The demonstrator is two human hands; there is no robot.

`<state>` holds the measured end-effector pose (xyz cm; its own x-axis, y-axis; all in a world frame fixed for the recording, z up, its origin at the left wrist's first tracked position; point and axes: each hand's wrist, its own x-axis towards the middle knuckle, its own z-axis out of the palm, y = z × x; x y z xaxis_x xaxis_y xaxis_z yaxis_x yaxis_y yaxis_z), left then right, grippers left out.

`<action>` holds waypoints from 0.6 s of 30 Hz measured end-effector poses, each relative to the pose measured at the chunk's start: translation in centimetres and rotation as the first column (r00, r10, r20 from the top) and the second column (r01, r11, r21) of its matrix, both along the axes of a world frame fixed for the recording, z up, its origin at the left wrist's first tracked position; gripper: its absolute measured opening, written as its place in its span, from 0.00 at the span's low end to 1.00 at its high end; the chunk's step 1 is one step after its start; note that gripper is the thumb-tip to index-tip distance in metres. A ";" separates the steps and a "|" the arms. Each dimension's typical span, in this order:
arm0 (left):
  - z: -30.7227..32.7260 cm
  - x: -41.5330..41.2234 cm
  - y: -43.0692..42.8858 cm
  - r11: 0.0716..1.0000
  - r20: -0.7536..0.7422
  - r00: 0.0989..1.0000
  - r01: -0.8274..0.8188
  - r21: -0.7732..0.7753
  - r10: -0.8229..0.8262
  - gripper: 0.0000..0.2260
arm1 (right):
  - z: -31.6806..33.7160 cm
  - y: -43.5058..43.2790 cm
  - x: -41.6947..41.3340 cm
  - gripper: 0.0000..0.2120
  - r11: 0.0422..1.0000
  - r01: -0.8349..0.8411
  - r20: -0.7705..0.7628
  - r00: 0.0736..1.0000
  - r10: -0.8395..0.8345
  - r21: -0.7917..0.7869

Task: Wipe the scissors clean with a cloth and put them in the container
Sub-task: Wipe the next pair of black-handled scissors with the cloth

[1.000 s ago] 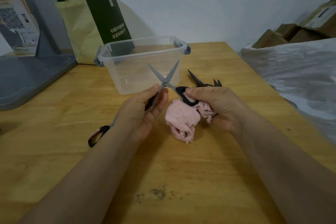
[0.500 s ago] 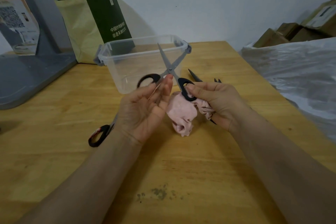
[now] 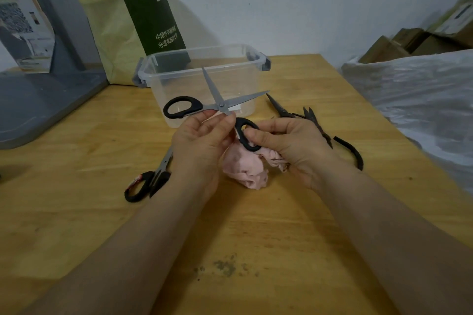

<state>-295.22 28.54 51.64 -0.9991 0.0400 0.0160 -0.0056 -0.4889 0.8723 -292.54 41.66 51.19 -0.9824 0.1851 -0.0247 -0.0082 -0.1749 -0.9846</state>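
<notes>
Black-handled scissors [image 3: 221, 105] are held up in front of the container [image 3: 179, 82], over the surface [image 3: 256, 233], not inside it. Blades are spread wide: one points up across the container's front wall, the other out to the right.

L hand [image 3: 202, 143] pinches the scissors just below the pivot, w/ thumb & fingertips closed on the shank. One handle loop sticks out free to its left. R hand [image 3: 289, 146] grips the other loop, thumb & fingers curled on it, and also has the pink cloth [image 3: 245, 169] bunched under its palm. The cloth hangs down btw the two hands. Its lower end looks to rest on the surface, but can't tell for sure.

Container is clear plastic, open-topped, w/ grey latches at both ends.

A 2nd pair [image 3: 158, 179], black handles w/ a red mark, lies flat on the surface just left of the L wrist, partly hidden by it. Dark shears [image 3: 277, 106] lie right of the container, behind the R hand. Near them is a curved black strip [image 3: 353, 153]; can't tell if it's part of them.

A green & yellow bag [image 3: 143, 23] leans on the wall behind the container. Grey tray [image 3: 46, 105] sits at far left. Crumpled plastic sheet [image 3: 422, 100] is at right, w/ cardboard boxes [image 3: 409, 43] behind it. Dark smudge [image 3: 225, 266] marks the surface btw the forearms.
</notes>
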 end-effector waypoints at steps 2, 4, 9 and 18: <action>0.1 0.1 0.0 0.999 0.002 0.999 -0.043 -0.020 0.043 0.12 | 0.1 0.0 0.0 0.07 0.999 -0.005 0.020 1.000 0.004 0.048; 0.2 -0.2 -0.2 0.993 -0.007 0.995 -0.103 -0.054 0.103 0.14 | 0.5 0.5 0.0 0.10 0.999 -0.009 0.044 0.999 0.007 0.039; 0.0 -1.0 -1.0 0.948 -0.044 0.981 -0.192 -0.254 0.187 0.14 | 1.4 2.8 0.3 0.11 0.972 0.234 -0.029 0.972 -0.235 -0.018; -0.7 0.2 0.7 0.964 0.034 0.998 0.068 -0.256 -0.061 0.07 | 1.0 1.0 0.0 0.20 0.848 0.306 -0.433 0.896 -0.102 0.433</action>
<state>-295.06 29.27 50.93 -0.9942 0.1040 -0.0289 -0.0539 -0.2459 0.9678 -292.49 42.65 52.20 -0.8312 0.2700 0.4860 -0.3785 0.3653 -0.8504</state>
